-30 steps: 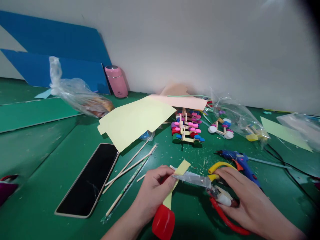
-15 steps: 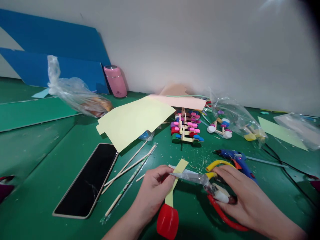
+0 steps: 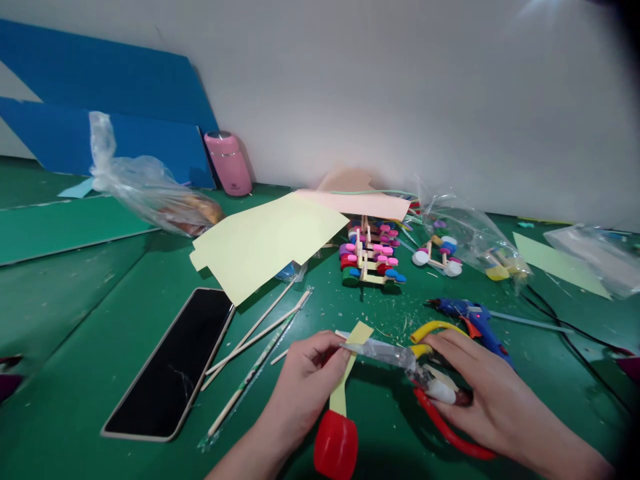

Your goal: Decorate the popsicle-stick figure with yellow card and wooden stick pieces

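Observation:
My left hand (image 3: 310, 377) pinches a narrow pale yellow paper strip (image 3: 339, 393) between thumb and fingers. The strip's lower end meets a red cap-like piece (image 3: 336, 445); its upper end sticks out above the fingertips. In my right hand (image 3: 485, 387) is a pair of scissors (image 3: 385, 352) with a yellow upper handle, a red lower one and tape-like wrapping around the pivot. Their blades point left and cross the strip right beside my left fingertips. Whether the paper lies between the blades I cannot tell. A white and brown piece (image 3: 445, 392) shows beside my right fingers, partly hidden.
A phone (image 3: 167, 363) and thin wooden sticks (image 3: 255, 337) lie left of my hands. Behind my right hand rests a blue glue gun (image 3: 473, 317). Small colourful wheeled models (image 3: 373, 257), yellow paper (image 3: 270, 240), plastic bags and a pink flask (image 3: 229, 163) stand farther back.
The whole view has shifted very slightly. Both hands, the scissors and the strip keep nearly the same positions.

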`<state>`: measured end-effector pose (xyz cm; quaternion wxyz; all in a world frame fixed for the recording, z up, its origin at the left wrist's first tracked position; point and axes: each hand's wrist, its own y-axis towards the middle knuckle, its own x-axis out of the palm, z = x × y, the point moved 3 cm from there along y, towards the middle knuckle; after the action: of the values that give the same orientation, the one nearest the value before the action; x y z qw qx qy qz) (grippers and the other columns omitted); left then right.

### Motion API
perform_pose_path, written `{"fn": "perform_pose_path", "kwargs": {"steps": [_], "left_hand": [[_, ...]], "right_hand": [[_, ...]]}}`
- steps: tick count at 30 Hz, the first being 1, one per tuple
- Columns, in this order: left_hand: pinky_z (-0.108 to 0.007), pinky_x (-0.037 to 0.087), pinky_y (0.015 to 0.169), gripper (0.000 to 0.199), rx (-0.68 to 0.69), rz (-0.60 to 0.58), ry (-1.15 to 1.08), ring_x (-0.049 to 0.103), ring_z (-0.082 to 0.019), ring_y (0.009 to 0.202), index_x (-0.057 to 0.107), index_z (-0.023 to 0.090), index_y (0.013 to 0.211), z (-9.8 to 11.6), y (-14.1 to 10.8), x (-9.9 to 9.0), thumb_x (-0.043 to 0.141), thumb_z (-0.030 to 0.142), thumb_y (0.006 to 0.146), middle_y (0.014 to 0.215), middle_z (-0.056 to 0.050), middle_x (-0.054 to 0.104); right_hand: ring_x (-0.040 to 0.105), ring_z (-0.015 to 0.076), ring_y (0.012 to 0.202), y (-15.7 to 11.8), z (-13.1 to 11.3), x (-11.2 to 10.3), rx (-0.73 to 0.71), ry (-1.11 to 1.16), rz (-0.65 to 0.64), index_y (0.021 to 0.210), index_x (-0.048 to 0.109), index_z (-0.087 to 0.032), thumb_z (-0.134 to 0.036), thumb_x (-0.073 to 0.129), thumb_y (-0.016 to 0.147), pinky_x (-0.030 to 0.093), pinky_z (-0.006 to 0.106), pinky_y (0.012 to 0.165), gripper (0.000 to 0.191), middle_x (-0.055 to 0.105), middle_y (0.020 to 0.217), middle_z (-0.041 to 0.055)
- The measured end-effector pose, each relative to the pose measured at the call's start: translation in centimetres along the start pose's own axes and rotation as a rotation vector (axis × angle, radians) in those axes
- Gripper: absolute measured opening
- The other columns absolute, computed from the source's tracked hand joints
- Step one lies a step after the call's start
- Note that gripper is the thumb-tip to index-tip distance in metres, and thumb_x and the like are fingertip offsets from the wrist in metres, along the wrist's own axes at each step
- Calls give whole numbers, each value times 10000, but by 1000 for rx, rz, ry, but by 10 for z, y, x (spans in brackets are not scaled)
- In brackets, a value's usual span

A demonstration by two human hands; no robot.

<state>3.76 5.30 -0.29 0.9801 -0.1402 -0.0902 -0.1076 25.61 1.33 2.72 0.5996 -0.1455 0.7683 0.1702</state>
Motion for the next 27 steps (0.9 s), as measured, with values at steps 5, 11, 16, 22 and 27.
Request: {"fn": "perform_pose_path", "kwargs": {"steps": [5, 11, 16, 22, 27], "left_hand": [[-191, 332, 502, 138, -6, -12, 35, 421, -100, 569, 681, 150, 657, -2, 0, 0, 601, 252, 701, 635, -1, 537], [-195, 345, 497, 173, -44, -8, 44, 449, -105, 574, 655, 141, 622, -5, 1, 0, 624, 295, 693, 648, -5, 550], [-184, 363, 502, 153, -128, -3, -51, 476, -94, 554, 663, 149, 652, -11, 1, -2, 645, 297, 689, 623, 10, 565], [-179, 386, 514, 148, -160, 12, -96, 505, -91, 559, 671, 159, 706, -14, 0, -2, 653, 306, 698, 634, 10, 593], [-196, 419, 606, 124, -52, -6, -94, 536, -110, 680, 679, 178, 753, -13, -1, -1, 618, 285, 741, 813, -16, 608]], "right_hand": [[608, 241, 918, 1, 1, 0, -11, 22, 29, 1083, 519, -146, -229, 580, 704, 517, 340, 763, 393, 615, 1015, 141], [613, 223, 908, 1, 5, 7, 77, 100, 41, 1076, 518, -185, -230, 555, 734, 521, 314, 753, 347, 620, 1003, 111], [618, 231, 936, -8, 19, 18, 211, 73, 98, 1071, 514, -199, -270, 532, 753, 539, 312, 727, 326, 613, 1064, 102], [626, 239, 885, -24, 38, 31, 306, -22, 94, 1055, 552, -166, -352, 543, 740, 536, 361, 734, 365, 629, 1013, 104], [517, 293, 1046, -15, 14, 16, 388, 9, 186, 1104, 510, -174, -336, 534, 768, 447, 463, 857, 373, 515, 1152, 139]]}}
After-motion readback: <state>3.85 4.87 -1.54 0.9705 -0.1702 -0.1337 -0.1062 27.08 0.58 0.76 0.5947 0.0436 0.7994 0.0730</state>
